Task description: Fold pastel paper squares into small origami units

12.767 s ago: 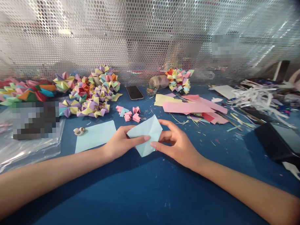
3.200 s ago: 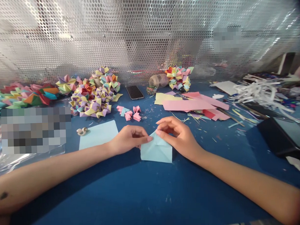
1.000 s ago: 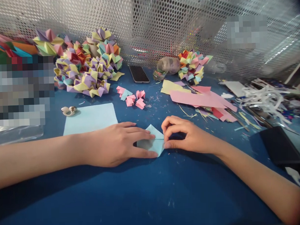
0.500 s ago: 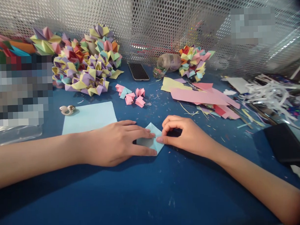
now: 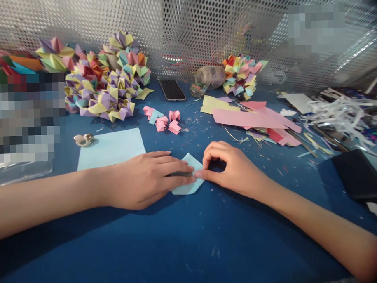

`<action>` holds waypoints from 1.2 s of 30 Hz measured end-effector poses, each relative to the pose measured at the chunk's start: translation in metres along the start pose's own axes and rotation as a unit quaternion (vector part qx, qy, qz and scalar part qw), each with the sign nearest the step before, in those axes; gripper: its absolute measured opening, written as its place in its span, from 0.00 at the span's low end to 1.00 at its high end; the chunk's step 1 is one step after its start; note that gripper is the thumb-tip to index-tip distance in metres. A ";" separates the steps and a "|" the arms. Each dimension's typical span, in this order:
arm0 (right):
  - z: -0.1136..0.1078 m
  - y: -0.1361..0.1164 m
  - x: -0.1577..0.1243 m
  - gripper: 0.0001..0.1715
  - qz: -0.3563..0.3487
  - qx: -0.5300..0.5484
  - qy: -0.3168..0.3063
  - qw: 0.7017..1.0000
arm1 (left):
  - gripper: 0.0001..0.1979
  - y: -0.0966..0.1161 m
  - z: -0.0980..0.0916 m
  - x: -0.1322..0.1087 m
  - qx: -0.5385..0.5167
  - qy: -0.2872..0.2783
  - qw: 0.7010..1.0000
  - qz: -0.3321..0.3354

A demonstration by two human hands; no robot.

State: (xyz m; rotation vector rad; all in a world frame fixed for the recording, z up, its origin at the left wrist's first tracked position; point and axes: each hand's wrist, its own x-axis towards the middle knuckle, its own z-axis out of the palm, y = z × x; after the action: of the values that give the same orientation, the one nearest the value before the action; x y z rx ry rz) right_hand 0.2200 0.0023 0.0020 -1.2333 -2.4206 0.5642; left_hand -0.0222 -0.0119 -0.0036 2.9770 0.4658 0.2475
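A small piece of light blue folded paper (image 5: 189,188) lies on the blue table between my two hands. My left hand (image 5: 143,178) rests flat with its fingers stretched over the paper's left part, thumb tip close beside the fingertips. On the right corner, the thumb and curled fingers of my right hand (image 5: 231,167) are closed in a pinch. Left of the folded piece, partly under my left forearm, is a larger light blue sheet (image 5: 114,146). Several small pink folded paper units (image 5: 162,124) sit just beyond the hands.
A silver ring-like object (image 5: 83,139) touches the sheet's upper left corner. Behind stand origami clusters (image 5: 108,94), a phone (image 5: 172,89) and another colourful cluster (image 5: 241,77). Paper strips (image 5: 249,118), white shreds (image 5: 336,115) and a black flat object (image 5: 359,174) lie to the right.
My left thumb has moved up, nearer to the other fingertips, uncovering the lower edge of the folded paper. My right hand keeps its pinch at the right corner.
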 end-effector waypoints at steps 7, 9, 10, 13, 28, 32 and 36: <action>-0.007 0.009 -0.001 0.13 0.003 0.022 -0.008 1.000 | 0.26 0.000 -0.002 0.001 -0.022 0.003 1.000 0.010; -0.012 0.011 -0.002 0.09 0.025 0.081 0.001 0.996 | 0.27 -0.001 -0.001 0.000 -0.029 -0.001 1.000 0.009; -0.015 0.012 -0.002 0.08 0.035 0.103 0.013 0.994 | 0.27 -0.001 0.000 0.000 -0.030 -0.003 1.000 0.009; -0.018 0.014 -0.005 0.09 0.015 0.087 0.042 0.995 | 0.26 -0.002 0.000 0.000 -0.025 -0.005 1.000 0.012; -0.007 0.000 -0.022 0.09 -0.356 -0.171 0.037 0.918 | 0.22 0.001 -0.002 0.001 -0.002 -0.022 1.000 0.001; -0.003 -0.009 -0.032 0.13 -0.464 -0.240 0.033 0.852 | 0.20 0.003 -0.002 0.002 -0.001 -0.007 1.000 -0.003; 0.001 -0.013 -0.037 0.14 -0.437 -0.216 0.063 0.871 | 0.21 0.004 -0.003 0.003 0.003 -0.012 1.000 -0.010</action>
State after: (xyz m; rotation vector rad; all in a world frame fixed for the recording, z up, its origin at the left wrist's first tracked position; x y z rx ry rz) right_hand 0.2311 -0.0351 0.0029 -0.1599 -2.7011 -0.3295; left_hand -0.0189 -0.0146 0.0001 2.9768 0.4941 0.2078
